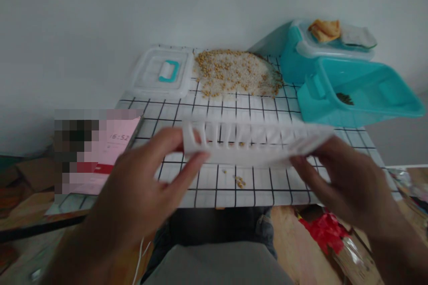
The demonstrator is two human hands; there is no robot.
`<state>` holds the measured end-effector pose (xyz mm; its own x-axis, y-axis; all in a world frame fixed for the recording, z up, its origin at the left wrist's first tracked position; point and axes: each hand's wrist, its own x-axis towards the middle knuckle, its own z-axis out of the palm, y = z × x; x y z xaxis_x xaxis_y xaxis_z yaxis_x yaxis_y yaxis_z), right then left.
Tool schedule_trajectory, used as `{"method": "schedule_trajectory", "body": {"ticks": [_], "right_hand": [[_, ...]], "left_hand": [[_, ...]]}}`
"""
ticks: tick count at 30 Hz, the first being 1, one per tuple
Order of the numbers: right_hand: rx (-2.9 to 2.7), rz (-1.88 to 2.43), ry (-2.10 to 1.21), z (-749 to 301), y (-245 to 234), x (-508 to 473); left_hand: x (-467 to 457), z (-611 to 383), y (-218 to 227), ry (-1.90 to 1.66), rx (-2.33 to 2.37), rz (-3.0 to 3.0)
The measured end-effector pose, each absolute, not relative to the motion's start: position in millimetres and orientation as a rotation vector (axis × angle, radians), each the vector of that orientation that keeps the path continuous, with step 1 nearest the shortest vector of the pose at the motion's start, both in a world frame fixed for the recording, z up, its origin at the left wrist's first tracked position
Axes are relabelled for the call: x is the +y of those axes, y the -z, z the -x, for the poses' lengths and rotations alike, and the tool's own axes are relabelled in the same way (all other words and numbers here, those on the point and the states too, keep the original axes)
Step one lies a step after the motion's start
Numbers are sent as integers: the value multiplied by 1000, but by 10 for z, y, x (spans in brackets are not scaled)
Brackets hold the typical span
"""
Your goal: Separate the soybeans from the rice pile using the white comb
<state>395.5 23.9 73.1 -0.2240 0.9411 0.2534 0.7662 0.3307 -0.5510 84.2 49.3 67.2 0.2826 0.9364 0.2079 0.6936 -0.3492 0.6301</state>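
A white plastic basket with slotted sides (pixel 240 159) is held up over the front of the table, seen nearly edge-on. My left hand (pixel 143 182) pinches its left end between thumb and fingers. At the opposite end my right hand (pixel 351 182) grips the rim, thumb underneath. What is inside the basket, if anything, cannot be seen. A few yellow beans (pixel 240 181) lie on the cloth just below it. Further back spreads a heap of white grains mixed with yellow beans (pixel 234 73).
A clear lid with a teal handle (pixel 143 81) lies back left. At right stand an open teal bin (pixel 377 118) with a small dark green heap (pixel 345 98) inside, and a lidded teal bin (pixel 290 60) topped by folded cloths (pixel 325 31). A lit screen (pixel 118 147) sits left.
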Motion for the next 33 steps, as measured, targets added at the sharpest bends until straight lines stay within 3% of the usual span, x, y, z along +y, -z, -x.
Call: {"method": "schedule_trajectory", "body": {"ticks": [8,24,33], "right_hand": [[-2019,1451,-590,-3898,-301,-412],[-2149,1065,-484,-3916,-344,-398],[-2257,1168,-385,-4061,-310,-430]], "left_hand": [[-64,-721,-218,-827,1123,-2097],[-16,-656,-304,-841,902,-2281],[-4,-570,-301,-762,990,-2377]]}}
